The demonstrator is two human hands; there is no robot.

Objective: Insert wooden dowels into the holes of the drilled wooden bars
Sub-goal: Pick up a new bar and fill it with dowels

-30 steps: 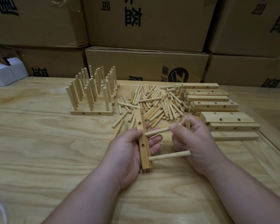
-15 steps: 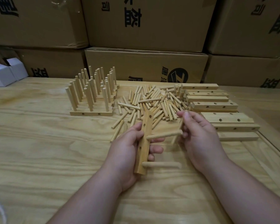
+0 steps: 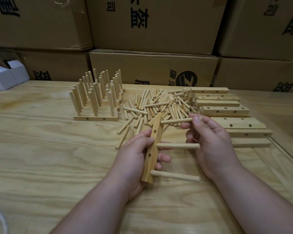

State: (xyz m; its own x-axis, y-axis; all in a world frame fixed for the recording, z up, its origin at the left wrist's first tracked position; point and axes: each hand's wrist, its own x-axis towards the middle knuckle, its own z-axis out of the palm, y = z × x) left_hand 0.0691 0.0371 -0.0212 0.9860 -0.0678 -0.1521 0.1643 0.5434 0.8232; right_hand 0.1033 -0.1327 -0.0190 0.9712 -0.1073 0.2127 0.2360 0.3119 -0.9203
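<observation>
My left hand (image 3: pixel 134 164) grips a drilled wooden bar (image 3: pixel 152 152) on edge above the table, its long axis running away from me. Two dowels stick out of the bar to the right: a middle dowel (image 3: pixel 178 146) and a near dowel (image 3: pixel 175 176). My right hand (image 3: pixel 211 146) pinches a third dowel (image 3: pixel 176 122) by its right end, its left tip at the bar's far end. A pile of loose dowels (image 3: pixel 161 105) lies just beyond. Empty drilled bars (image 3: pixel 225 110) are stacked at the right.
Finished bars with upright dowels (image 3: pixel 96 97) stand at the back left of the wooden table (image 3: pixel 41 149). Cardboard boxes (image 3: pixel 152 70) wall off the back. Small white boxes (image 3: pixel 5 76) sit at the far left. A table edge groove runs along the right.
The bar has tilted and lifted in my left hand. My right hand let go of the middle dowel, now seated in the bar, and brought a third dowel up to the bar's far end.
</observation>
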